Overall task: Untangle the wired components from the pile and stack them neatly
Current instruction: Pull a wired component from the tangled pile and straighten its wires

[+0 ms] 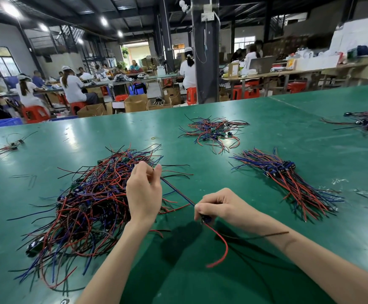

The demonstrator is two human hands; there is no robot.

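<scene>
Left hand pinched a blue wire beside the tangled pile. Right hand, apart from it, gripped the wire's component above the green table. Neat stack lay further right.

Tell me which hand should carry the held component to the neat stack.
Right, most likely. The right hand grips the component, and the neat stack lies on its side. The left hand only pinches the blue wire next to the pile.
</scene>
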